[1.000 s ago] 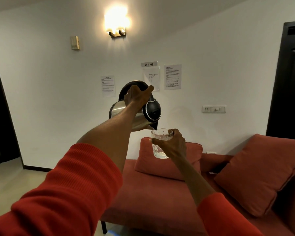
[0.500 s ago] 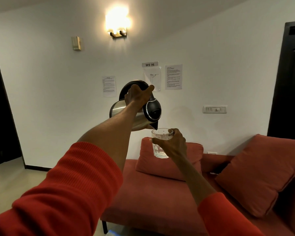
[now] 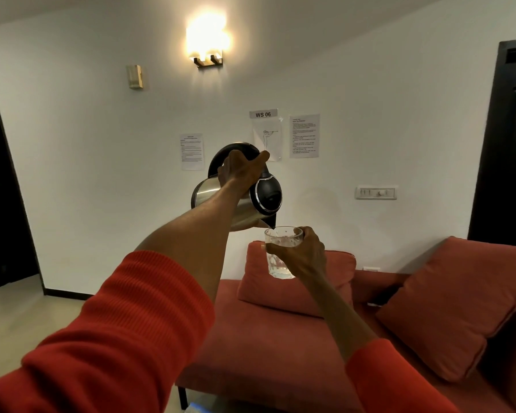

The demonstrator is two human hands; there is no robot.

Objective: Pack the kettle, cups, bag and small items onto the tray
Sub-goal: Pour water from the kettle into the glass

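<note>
**Packing hasn't really started, kettle's still pouring**

While the tray is nowhere in view, I'd say nothing is packed yet. Largest first: the red sofa [image 3: 280,347] with its cushions sits below both arms, no bag or small items showing on it. The left hand [image 3: 241,171] grasps the handle of the steel kettle [image 3: 239,201], held up and tipped, spout just above the glass cup [image 3: 282,253]. The right hand [image 3: 303,256] wraps round that cup, which has water in it. So kettle and cup are both in the air, everything still to go. Readable writing: a wall label [image 3: 263,114] says "WS 06"; the other printed sheets are too small to read. No brand visible on the kettle.
</note>
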